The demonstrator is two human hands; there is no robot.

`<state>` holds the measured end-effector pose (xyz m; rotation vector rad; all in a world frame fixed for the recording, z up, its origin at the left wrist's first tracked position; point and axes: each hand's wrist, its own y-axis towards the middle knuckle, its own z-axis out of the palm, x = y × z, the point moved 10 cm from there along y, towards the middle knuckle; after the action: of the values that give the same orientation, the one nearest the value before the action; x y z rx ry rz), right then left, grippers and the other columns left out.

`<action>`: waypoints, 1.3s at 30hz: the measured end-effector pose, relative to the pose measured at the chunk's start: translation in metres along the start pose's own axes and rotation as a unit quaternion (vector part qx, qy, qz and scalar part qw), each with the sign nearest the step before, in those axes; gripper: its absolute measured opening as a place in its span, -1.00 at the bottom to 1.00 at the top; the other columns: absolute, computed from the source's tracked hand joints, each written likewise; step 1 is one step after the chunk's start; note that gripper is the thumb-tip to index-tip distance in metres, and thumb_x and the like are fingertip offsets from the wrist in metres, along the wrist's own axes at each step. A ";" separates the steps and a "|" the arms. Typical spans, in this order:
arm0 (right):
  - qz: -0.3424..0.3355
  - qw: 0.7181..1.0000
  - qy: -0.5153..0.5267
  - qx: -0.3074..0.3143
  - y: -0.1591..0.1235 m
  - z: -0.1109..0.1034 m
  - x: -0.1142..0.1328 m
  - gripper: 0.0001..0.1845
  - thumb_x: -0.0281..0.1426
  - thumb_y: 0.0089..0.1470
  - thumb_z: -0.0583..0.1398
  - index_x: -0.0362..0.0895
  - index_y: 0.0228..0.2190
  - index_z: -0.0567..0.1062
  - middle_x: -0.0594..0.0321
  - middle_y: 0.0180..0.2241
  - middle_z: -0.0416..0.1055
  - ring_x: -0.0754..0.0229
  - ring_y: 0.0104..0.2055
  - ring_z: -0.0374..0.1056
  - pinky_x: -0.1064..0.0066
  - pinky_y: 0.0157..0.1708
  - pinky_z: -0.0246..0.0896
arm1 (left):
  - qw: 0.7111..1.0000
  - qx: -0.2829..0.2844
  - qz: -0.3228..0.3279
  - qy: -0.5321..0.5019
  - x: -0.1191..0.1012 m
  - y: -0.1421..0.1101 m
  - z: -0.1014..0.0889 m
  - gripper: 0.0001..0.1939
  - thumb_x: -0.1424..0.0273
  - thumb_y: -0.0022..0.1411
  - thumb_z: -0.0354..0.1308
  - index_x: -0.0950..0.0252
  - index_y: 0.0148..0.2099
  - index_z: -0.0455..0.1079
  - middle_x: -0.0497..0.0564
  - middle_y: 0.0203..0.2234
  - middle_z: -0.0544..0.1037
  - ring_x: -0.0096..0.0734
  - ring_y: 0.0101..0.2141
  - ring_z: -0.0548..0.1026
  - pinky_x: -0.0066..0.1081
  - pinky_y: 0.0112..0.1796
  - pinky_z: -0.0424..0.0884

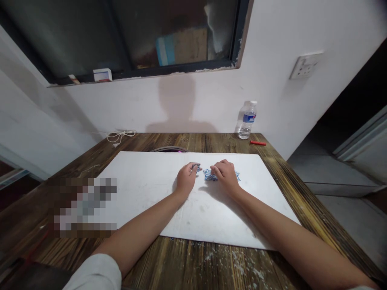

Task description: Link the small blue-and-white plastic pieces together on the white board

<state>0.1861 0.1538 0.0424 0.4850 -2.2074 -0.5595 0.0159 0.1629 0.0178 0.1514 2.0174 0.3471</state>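
Note:
My left hand [186,177] rests on a white sheet [145,193] with its fingers pinched on a small blue piece [197,167]. Just to its right, my right hand [225,174] lies curled over a small cluster of blue and white pieces [208,175], its fingertips pressing on them. More of the cluster [237,176] shows past the right side of that hand. Both forearms stretch across the sheet from the near edge. The pieces are too small to name.
The white sheet lies on a worn wooden table [187,262] against a white wall. A water bottle [248,120] and a red pen [258,143] stand at the back right, a coiled white cord [121,137] at the back left. A dark round object [169,149] peeks behind the sheet.

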 end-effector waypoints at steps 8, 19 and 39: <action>0.117 0.984 0.072 -0.110 -0.001 -0.024 -0.034 -0.30 0.06 0.29 -0.16 -0.06 -0.62 0.43 0.19 -0.48 0.44 0.07 -0.25 0.32 0.25 -0.15 0.13 | 0.963 0.034 -0.052 0.263 0.025 0.008 0.005 -0.74 0.38 0.29 0.08 0.07 -0.07 0.55 -0.10 0.22 0.39 -0.08 0.28 0.16 0.00 0.22 0.10; 0.139 0.990 -0.025 0.029 0.029 -0.038 -0.046 -0.72 -0.24 0.18 0.12 -0.09 -0.41 0.55 0.21 -0.32 0.56 0.12 -0.28 0.38 0.35 -0.26 0.15 | 0.976 0.013 -0.011 0.217 0.006 0.006 0.002 -0.63 0.49 0.21 0.14 0.13 0.05 0.43 -0.02 0.07 0.51 -0.24 0.12 0.39 -0.16 0.16 0.21; -0.041 0.905 -0.279 0.319 0.005 0.014 -0.005 -0.70 -0.22 0.10 0.30 -0.09 -0.15 0.57 0.05 -0.08 0.46 -0.05 0.01 0.32 0.28 -0.10 0.21 | 0.885 0.213 0.227 0.346 -0.041 -0.035 0.056 -0.65 0.31 0.34 0.06 0.17 0.13 0.42 0.03 0.14 0.47 -0.13 0.18 0.33 -0.07 0.13 0.20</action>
<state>0.1771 0.1633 0.0335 0.8361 -2.9343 0.0268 0.0854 0.1295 0.0182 0.8964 2.7431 0.2577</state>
